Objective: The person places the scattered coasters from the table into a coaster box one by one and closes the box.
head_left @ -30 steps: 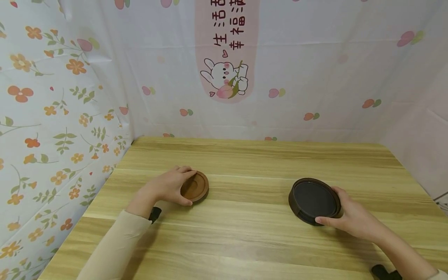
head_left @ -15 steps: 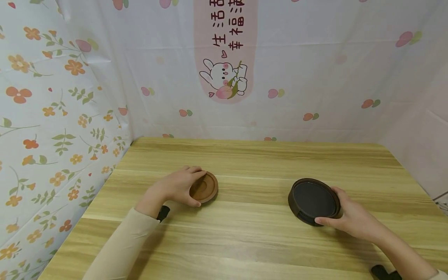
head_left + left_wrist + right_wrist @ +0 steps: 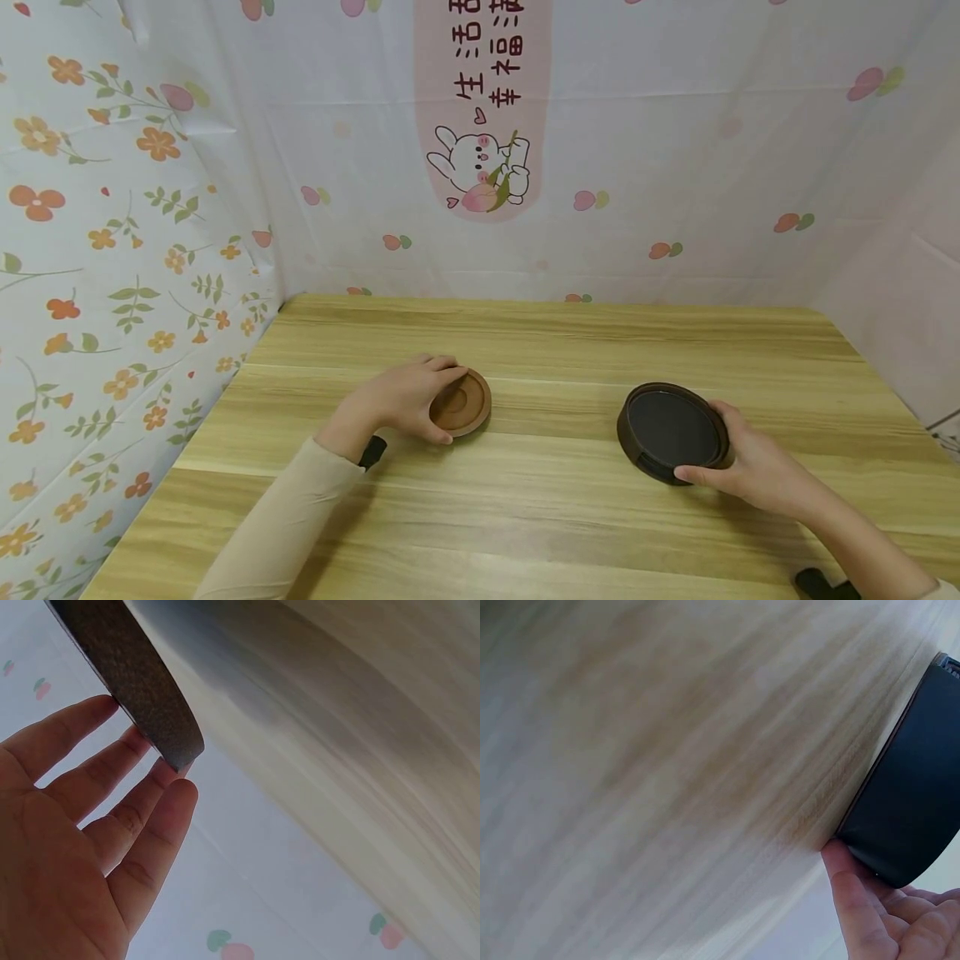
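Note:
A round brown wooden coaster (image 3: 471,407) with a ringed recess is at the left-centre of the table. My left hand (image 3: 408,400) grips it from the left, thumb on the near rim and fingers along the far rim. In the left wrist view, its dark edge (image 3: 142,679) meets my fingertips. Over on the right, a round black coaster holder (image 3: 632,446) stands on the table with a flat black coaster (image 3: 675,427) inside. My right hand (image 3: 761,462) holds its right side, thumb at the front. The right wrist view shows the holder's smooth dark wall (image 3: 911,776) against my fingers.
The light wood-grain table (image 3: 540,508) stretches between both hands. Behind it hangs a pale curtain (image 3: 660,150) with a rabbit print; a flowered sheet (image 3: 127,300) runs along the left side. Black wrist straps (image 3: 372,452) show beneath the arms.
My left hand has moved to the right with the wooden coaster, toward the middle of the table. The right hand and the black holder have stayed put.

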### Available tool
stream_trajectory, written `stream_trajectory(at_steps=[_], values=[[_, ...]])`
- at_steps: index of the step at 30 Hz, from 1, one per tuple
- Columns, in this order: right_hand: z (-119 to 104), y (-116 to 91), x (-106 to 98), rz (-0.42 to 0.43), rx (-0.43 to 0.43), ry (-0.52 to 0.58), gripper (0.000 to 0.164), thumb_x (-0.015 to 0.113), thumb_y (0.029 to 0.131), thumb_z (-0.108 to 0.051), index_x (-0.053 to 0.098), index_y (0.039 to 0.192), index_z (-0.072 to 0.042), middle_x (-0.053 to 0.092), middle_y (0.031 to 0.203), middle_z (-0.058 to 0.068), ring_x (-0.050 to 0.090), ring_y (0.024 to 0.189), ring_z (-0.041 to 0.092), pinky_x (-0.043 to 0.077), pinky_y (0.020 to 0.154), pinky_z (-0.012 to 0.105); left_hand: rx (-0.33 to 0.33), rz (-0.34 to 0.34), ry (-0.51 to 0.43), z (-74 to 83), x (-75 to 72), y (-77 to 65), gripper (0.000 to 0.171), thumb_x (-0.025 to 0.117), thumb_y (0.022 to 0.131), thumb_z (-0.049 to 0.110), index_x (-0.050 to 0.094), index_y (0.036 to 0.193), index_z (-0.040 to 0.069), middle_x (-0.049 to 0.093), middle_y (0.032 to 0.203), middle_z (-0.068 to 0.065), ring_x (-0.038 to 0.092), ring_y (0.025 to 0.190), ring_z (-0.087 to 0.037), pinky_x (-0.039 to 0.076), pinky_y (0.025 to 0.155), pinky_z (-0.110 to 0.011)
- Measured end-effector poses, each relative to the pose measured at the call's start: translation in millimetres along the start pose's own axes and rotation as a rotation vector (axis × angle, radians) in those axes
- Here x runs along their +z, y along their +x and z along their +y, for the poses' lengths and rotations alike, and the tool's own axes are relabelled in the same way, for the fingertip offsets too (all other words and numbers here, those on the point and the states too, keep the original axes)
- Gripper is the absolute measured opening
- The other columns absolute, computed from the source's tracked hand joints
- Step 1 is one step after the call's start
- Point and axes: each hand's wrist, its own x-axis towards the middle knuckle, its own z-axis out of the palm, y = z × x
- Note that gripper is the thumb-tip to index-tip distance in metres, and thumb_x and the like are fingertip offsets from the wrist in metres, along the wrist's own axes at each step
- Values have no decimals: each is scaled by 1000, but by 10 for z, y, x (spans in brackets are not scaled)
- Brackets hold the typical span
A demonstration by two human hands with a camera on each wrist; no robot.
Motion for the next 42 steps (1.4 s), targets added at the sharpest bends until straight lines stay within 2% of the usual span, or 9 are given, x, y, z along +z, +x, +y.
stream_trajectory(at_steps=[8,16,34,42], values=[[4,10,19,5,-10,5,113,80,81,-46,15,149,15,45,134,46,56,111,58,50,81,61,34,-12,5,127,-23,135,96,83,74,47,41,151,6,44,152,-12,43,137,-29,41,110,-43],[8,30,24,-5,-1,4,113,79,81,-47,15,149,16,43,136,46,54,113,60,49,82,62,52,-27,57,249,-18,289,98,81,74,54,39,153,12,42,154,-6,42,138,-25,42,110,-39],[15,34,21,-7,-5,-6,113,79,82,-46,14,149,17,41,136,48,52,114,62,48,82,64,172,-64,142,667,-57,663,97,76,77,58,36,155,15,39,155,-3,42,136,-20,44,108,-32],[38,31,16,-11,-1,8,112,79,83,-46,13,149,16,39,137,48,51,114,62,48,82,64,262,-53,176,892,-56,869,99,77,76,59,37,154,13,40,153,-4,42,134,-20,42,107,-28]])
